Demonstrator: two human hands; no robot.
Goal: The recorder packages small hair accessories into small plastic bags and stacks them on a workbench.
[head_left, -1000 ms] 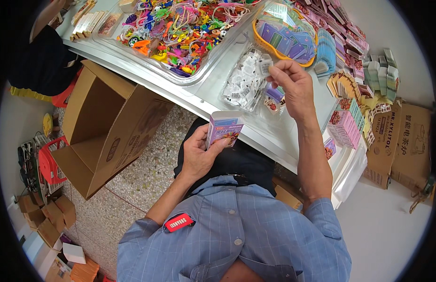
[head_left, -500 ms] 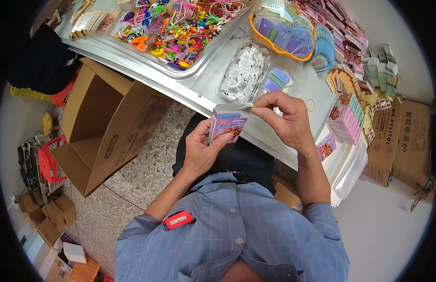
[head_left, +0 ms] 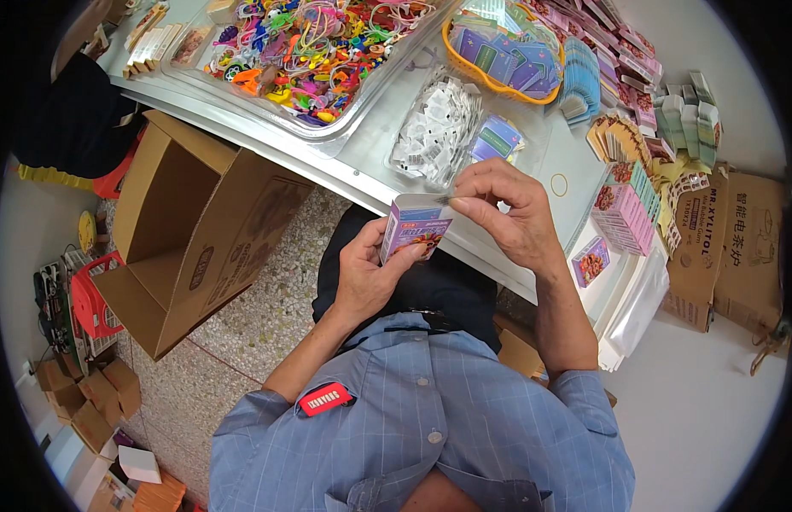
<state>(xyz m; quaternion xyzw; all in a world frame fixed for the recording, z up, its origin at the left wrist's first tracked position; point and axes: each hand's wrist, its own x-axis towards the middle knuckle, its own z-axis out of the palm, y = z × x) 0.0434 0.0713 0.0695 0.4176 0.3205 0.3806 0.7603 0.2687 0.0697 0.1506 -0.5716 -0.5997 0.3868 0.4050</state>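
Observation:
My left hand (head_left: pixel 366 271) is wrapped round a small purple printed carton (head_left: pixel 406 238), thumb across its front. The carton is upright with its top uncovered, and something blue shows inside. My right hand (head_left: pixel 511 218) is closed in a pinch at the carton's upper right corner. A small greyish-white piece shows at the fingertips, too small to tell whether it is a sachet or a flap. Just beyond the hands stand a clear tub of white sachets (head_left: pixel 434 128) and a smaller clear tray with purple and green cards (head_left: pixel 498 139).
A clear bin (head_left: pixel 345 135) of colourful small toys stands at the far left of the table. An orange-rimmed basket (head_left: pixel 498 87) of cards is at the back. Stacked cartons (head_left: pixel 625 218) and a flat purple carton (head_left: pixel 591 261) lie right. A large cardboard box (head_left: pixel 217 247) stands open at left.
My right hand has come slightly down and left, closer against the carton's top corner. The left hand keeps its hold on the carton. The head view has shifted slightly.

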